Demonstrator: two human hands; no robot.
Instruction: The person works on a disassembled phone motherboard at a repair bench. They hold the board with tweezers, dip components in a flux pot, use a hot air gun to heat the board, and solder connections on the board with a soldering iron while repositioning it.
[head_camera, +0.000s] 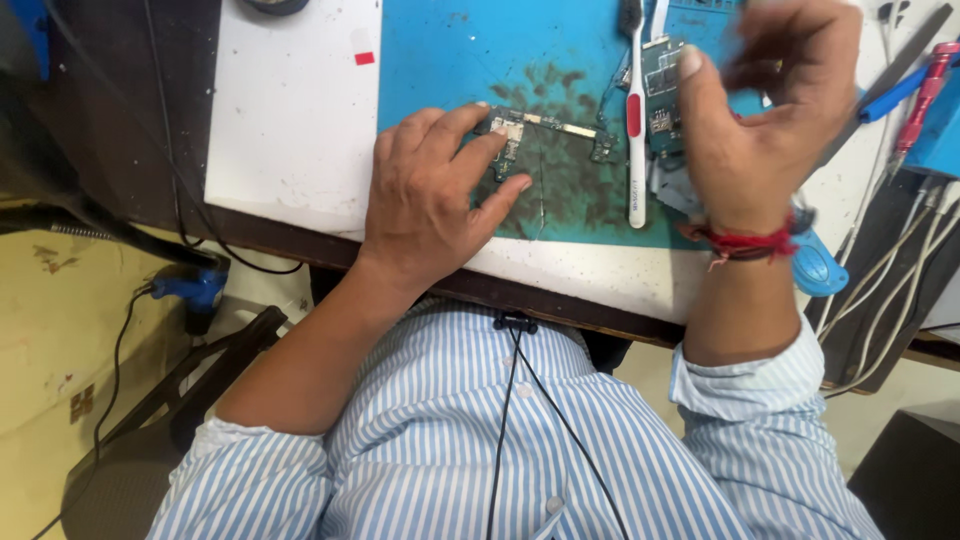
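My left hand (435, 195) rests on the blue work mat (450, 60), its fingertips pressing down a small dark circuit board (545, 128) with a thin strip running right. My right hand (765, 110), a red thread around its wrist, hovers above the mat's right side with fingers curled and blurred; whether it holds anything I cannot tell. Beneath it lies a green circuit board (662, 85). A white toothbrush with a red grip (634, 120) lies upright between the two boards.
The mat sits on a white board (290, 110) on a dark desk. A blue tool (820, 265), a red-handled screwdriver (925, 90), tweezers and white cables (890, 290) crowd the right edge. A black cable hangs down my striped shirt.
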